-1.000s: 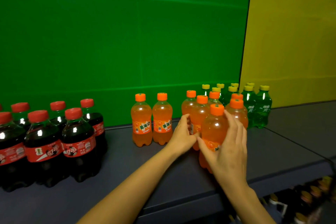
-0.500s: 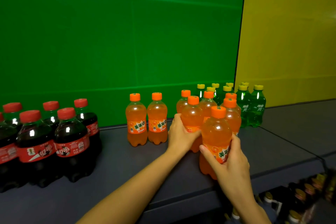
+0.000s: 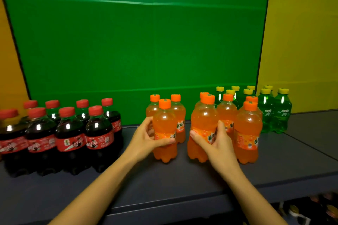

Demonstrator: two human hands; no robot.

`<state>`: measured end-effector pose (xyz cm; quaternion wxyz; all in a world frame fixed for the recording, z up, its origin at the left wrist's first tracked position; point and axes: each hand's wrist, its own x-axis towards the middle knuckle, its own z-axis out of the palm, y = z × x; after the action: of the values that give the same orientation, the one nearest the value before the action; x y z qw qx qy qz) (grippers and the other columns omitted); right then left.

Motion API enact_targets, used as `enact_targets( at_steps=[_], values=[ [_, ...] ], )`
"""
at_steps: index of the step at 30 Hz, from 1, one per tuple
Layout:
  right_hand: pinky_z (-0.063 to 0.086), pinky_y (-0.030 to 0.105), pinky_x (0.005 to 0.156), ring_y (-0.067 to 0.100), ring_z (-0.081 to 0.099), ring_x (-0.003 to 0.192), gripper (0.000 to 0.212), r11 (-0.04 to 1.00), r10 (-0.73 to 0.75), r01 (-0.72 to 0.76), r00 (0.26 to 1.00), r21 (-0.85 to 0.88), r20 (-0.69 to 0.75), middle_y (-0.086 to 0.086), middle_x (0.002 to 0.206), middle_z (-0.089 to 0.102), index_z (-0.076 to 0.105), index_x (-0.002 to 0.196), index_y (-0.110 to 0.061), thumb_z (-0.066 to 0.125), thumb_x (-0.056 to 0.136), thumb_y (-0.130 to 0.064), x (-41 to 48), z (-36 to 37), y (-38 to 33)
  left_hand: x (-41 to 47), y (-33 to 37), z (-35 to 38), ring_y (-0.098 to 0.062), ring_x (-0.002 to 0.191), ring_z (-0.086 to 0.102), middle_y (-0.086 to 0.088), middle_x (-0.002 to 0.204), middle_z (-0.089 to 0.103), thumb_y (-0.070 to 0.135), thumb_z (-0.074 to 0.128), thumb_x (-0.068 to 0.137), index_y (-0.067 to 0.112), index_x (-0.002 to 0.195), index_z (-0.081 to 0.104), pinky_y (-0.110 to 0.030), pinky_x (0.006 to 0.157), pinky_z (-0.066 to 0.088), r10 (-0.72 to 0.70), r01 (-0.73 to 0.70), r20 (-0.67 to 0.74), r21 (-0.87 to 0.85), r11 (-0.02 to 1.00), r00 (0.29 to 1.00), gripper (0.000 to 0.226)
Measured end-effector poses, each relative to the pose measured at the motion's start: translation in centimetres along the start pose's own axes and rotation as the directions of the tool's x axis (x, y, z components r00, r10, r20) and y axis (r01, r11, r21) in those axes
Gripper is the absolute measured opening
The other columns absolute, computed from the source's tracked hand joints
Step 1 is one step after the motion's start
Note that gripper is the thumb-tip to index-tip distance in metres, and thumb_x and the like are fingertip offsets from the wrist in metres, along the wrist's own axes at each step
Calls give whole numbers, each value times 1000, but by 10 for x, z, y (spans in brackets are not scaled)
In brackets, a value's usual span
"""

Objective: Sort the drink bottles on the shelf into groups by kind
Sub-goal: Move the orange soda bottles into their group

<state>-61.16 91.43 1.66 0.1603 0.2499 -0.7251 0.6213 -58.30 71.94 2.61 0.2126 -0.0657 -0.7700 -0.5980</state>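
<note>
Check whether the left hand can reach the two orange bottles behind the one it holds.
Probably not yet: the left hand grips the front orange bottle, which blocks that pair.

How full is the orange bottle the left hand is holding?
Nearly full. Orange drink reaches the neck of the bottle in the left hand, and its cap is on.

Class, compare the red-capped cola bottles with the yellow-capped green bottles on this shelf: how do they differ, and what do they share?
The cola bottles have red caps; the green bottles have yellow caps. The cola bottles look near black, the green bottles bright green. The cola bottles stand at the left, the green bottles at the back right. Both stand upright and capped.
</note>
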Motion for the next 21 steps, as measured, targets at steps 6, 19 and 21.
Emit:
enact_targets(
  at_steps=[6,19,21],
  values=[
    [46,25,94,6,56,110,58,999,7,-11,993,34,115,-8,120,58,41,124,-25,72,75,-29,14,27,9,-9,-9,-20,-2,91,65,2,110,64,0,80,61,12,118,50,-12,69,51,-40,42,-68,15,999,997,66],
    [44,28,95,13,52,114,68,993,30,-9,983,-115,183,-1,124,53,35,129,-24,72,74,-36,22,54,26,-14,-14,-27,-7,105,59,5,114,60,13,80,64,19,123,48,-18,85,53,15,-4,-104,104,995,994,67],
    [44,25,93,11,52,114,67,993,31,-8,981,-120,194,-3,124,52,32,128,-27,70,74,-38,22,55,26,-13,-16,-26,-11,108,59,1,117,60,15,81,64,18,125,47,-26,90,52,14,-2,-103,114,993,995,70]
  ],
)
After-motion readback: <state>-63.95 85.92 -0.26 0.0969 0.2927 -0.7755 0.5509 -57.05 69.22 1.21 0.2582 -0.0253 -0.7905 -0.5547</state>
